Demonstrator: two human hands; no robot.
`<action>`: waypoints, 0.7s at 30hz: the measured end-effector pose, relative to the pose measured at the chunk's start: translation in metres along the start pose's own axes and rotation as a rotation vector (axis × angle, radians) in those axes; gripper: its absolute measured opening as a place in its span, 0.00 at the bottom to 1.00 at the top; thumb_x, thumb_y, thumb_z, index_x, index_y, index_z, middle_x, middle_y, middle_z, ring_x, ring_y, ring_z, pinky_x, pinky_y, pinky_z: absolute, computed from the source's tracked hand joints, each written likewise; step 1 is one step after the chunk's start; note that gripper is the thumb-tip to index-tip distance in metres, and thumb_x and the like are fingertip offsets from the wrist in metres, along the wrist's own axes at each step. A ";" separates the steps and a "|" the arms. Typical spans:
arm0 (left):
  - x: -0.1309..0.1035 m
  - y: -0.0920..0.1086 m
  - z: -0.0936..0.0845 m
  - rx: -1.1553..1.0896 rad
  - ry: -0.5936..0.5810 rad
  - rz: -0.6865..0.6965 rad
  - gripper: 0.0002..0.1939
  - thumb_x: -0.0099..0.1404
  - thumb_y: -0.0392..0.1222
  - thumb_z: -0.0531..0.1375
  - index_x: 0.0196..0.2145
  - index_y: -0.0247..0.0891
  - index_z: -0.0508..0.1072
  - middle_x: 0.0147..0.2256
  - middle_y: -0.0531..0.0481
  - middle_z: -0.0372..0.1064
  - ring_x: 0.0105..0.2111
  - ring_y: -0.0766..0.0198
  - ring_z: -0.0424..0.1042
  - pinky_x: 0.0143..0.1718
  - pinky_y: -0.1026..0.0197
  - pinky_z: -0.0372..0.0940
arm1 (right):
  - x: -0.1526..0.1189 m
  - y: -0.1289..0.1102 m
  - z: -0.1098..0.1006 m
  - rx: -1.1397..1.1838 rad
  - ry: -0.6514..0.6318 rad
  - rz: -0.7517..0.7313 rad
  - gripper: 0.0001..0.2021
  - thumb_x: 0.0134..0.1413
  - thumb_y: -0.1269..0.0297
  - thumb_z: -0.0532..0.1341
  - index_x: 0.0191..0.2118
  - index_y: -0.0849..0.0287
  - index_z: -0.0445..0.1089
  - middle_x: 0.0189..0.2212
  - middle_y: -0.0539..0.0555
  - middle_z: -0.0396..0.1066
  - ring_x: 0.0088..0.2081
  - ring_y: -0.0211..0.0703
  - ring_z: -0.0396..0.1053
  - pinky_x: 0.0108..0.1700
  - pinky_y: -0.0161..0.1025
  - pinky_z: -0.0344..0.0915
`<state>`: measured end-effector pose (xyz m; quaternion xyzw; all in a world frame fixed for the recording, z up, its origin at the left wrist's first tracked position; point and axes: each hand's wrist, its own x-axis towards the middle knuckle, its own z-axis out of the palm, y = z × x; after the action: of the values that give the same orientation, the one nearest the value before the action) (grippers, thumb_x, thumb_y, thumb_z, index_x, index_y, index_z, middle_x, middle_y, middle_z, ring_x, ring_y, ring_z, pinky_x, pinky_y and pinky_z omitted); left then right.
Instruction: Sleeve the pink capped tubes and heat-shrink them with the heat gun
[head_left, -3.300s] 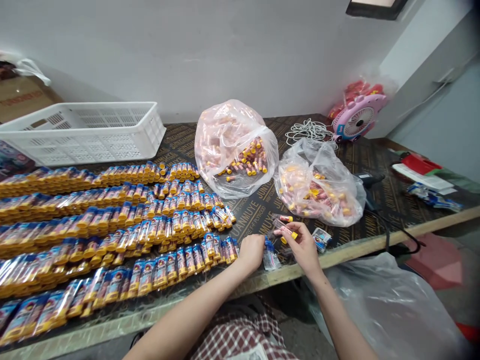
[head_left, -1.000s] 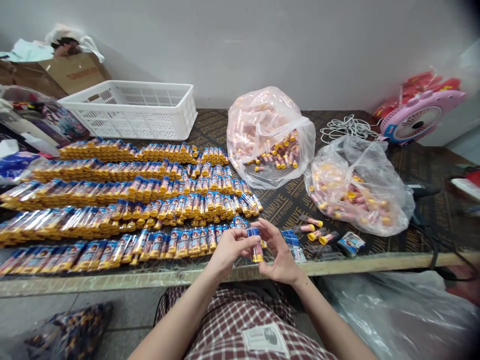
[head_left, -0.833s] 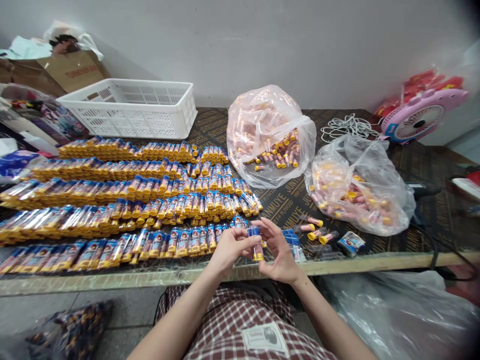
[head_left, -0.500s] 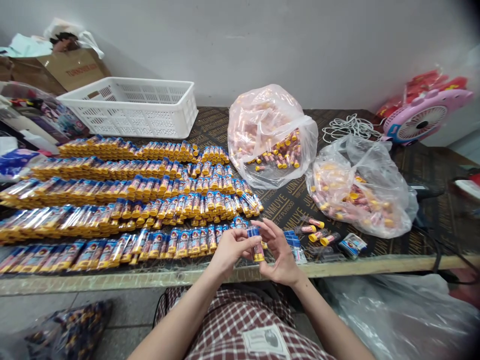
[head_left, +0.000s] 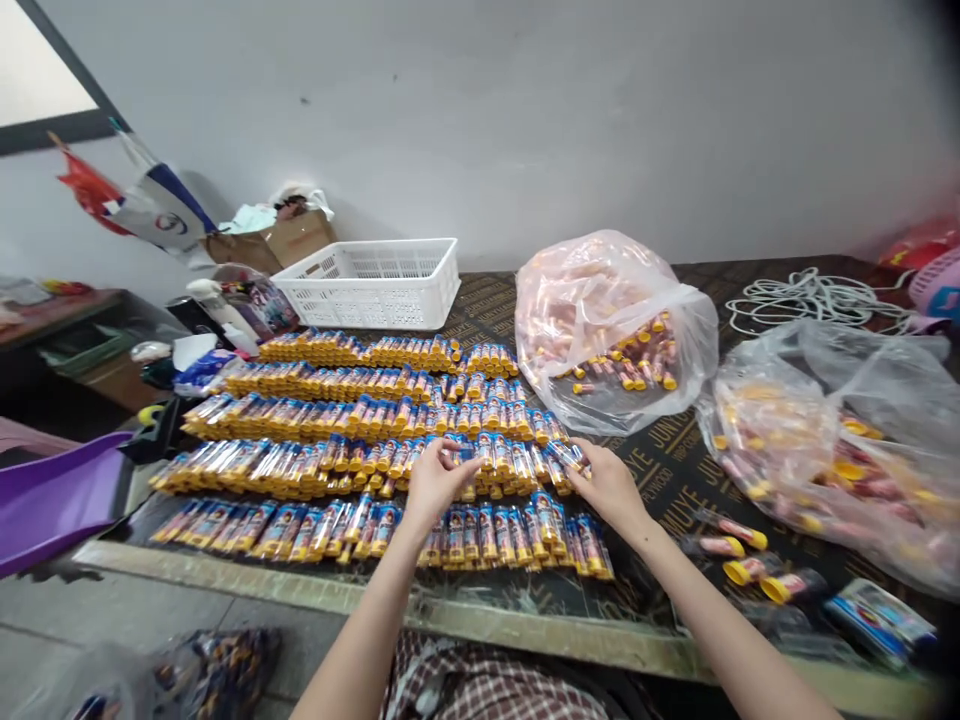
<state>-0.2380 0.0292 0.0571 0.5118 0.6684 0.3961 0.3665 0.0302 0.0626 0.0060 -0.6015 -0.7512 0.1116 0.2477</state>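
Rows of small wrapped tubes (head_left: pixel 285 525) with blue tops and yellow bases lie on the dark table, stacked several deep. My left hand (head_left: pixel 436 485) is over the middle rows, thumb and fingers apart with a gap between them; nothing shows held in it. At the right end of the rows, my right hand (head_left: pixel 606 487) has its thumb and fingers on a tilted wrapped tube (head_left: pixel 564 455). Loose yellow-capped tubes (head_left: pixel 750 568) and a blue-printed packet (head_left: pixel 877 615) lie at the front right.
Behind the rows stands a white plastic basket (head_left: pixel 397 300). Two clear bags, one at the back (head_left: pixel 600 310) and one at the right (head_left: pixel 795 430), hold yellow-capped tubes. White cable (head_left: pixel 817 300) lies coiled behind. The table's wooden edge (head_left: pixel 480 622) runs along the front.
The view has swung left. My hands have parted and moved from the front edge onto the rows. The tube between them has left my left hand; a tube is now at my right fingertips.
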 end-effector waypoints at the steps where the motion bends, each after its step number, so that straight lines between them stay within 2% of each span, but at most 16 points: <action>1: 0.008 -0.003 -0.011 0.076 0.050 -0.003 0.24 0.46 0.57 0.64 0.34 0.38 0.67 0.18 0.55 0.66 0.21 0.62 0.68 0.25 0.63 0.60 | -0.002 -0.002 0.002 0.028 0.019 0.003 0.19 0.50 0.66 0.55 0.50 0.60 0.66 0.36 0.57 0.71 0.37 0.48 0.68 0.41 0.43 0.64; 4: 0.029 -0.009 -0.038 0.323 0.147 -0.006 0.24 0.48 0.60 0.62 0.34 0.38 0.68 0.21 0.52 0.68 0.26 0.58 0.70 0.28 0.61 0.60 | -0.011 -0.013 0.008 0.117 0.068 0.014 0.18 0.51 0.64 0.55 0.49 0.60 0.66 0.39 0.57 0.71 0.37 0.47 0.70 0.41 0.42 0.65; 6: 0.041 -0.013 -0.048 0.488 0.140 0.002 0.22 0.50 0.59 0.61 0.34 0.38 0.68 0.23 0.49 0.69 0.28 0.56 0.71 0.30 0.61 0.59 | -0.014 -0.020 0.014 0.146 0.073 0.009 0.17 0.53 0.63 0.55 0.49 0.60 0.66 0.39 0.58 0.71 0.37 0.47 0.70 0.41 0.44 0.65; 11: 0.055 -0.017 -0.053 0.734 0.087 -0.032 0.19 0.54 0.55 0.59 0.37 0.38 0.69 0.29 0.44 0.73 0.34 0.54 0.71 0.32 0.62 0.58 | -0.014 -0.032 0.017 0.115 0.068 -0.038 0.19 0.55 0.58 0.57 0.50 0.60 0.65 0.39 0.59 0.69 0.41 0.52 0.68 0.44 0.48 0.64; 15: 0.051 -0.010 -0.052 0.830 0.054 -0.035 0.22 0.58 0.58 0.54 0.36 0.36 0.71 0.32 0.40 0.74 0.36 0.52 0.71 0.34 0.61 0.58 | -0.022 -0.034 -0.004 0.140 0.125 -0.017 0.17 0.56 0.56 0.56 0.47 0.59 0.67 0.39 0.59 0.67 0.42 0.51 0.67 0.45 0.47 0.64; 18: 0.042 0.002 -0.046 0.844 0.132 0.011 0.23 0.62 0.58 0.50 0.37 0.36 0.73 0.32 0.41 0.74 0.36 0.50 0.71 0.35 0.59 0.59 | -0.032 -0.014 -0.025 0.133 0.154 0.009 0.15 0.57 0.58 0.55 0.46 0.59 0.67 0.38 0.57 0.67 0.42 0.47 0.67 0.46 0.43 0.63; 20: 0.034 0.012 -0.032 0.741 0.234 0.077 0.23 0.62 0.57 0.50 0.38 0.36 0.73 0.30 0.44 0.73 0.34 0.52 0.71 0.35 0.59 0.59 | -0.042 0.014 -0.041 0.009 0.153 0.100 0.14 0.57 0.60 0.55 0.47 0.59 0.67 0.40 0.57 0.67 0.44 0.47 0.65 0.47 0.42 0.61; 21: 0.027 0.018 -0.020 0.638 0.247 0.122 0.22 0.62 0.56 0.50 0.37 0.35 0.74 0.29 0.46 0.72 0.32 0.54 0.70 0.34 0.60 0.59 | -0.048 0.031 -0.049 -0.072 0.139 0.168 0.14 0.57 0.61 0.55 0.47 0.59 0.68 0.42 0.58 0.67 0.45 0.47 0.64 0.48 0.42 0.60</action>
<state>-0.2548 0.0556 0.0799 0.5880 0.7660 0.2472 0.0802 0.0887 0.0183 0.0216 -0.6770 -0.6828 0.0629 0.2674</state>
